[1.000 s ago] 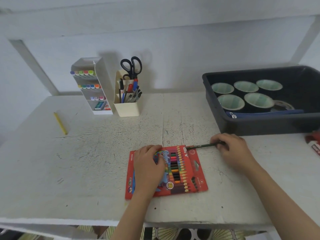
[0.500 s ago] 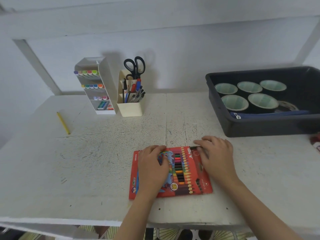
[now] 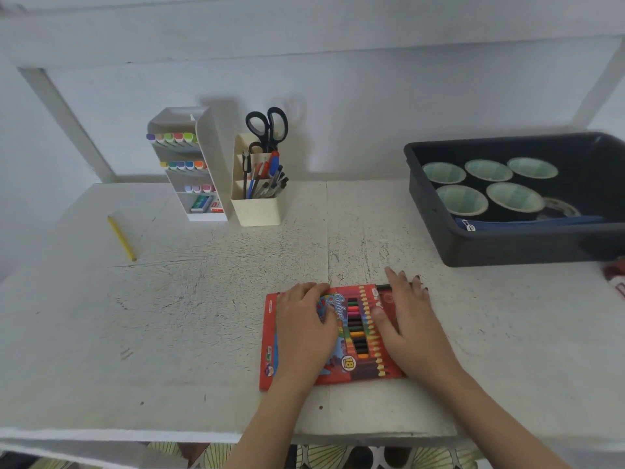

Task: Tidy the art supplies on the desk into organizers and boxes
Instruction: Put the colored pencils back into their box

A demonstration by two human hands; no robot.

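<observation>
The right hand [image 3: 411, 323] lies flat, fingers straight and spread, pressing down on the right part of the red pencil box [image 3: 355, 333]; it holds nothing. A second ago it pinched a dark pencil and pushed it in at the box's far right corner. That pencil has since left its fingers. A dark sliver [image 3: 382, 286] at the box's far edge may be its end, but it is too small to be sure. The left hand [image 3: 302, 333] stays where it was, resting palm-down on the left part of the box, fingers relaxed, steadying it.

The box lies flat on the desk [image 3: 203, 316] near the front edge. This pencil looks put away, and closing the box seems the step in hand.

Beyond the box and far to its left, a loose yellow pencil [image 3: 121, 238] is still out. Straight beyond the box and a little left stand the pen holder [image 3: 258, 209] and marker organizer [image 3: 206, 157]; beyond it to the right sits the dark bin [image 3: 524, 252].
</observation>
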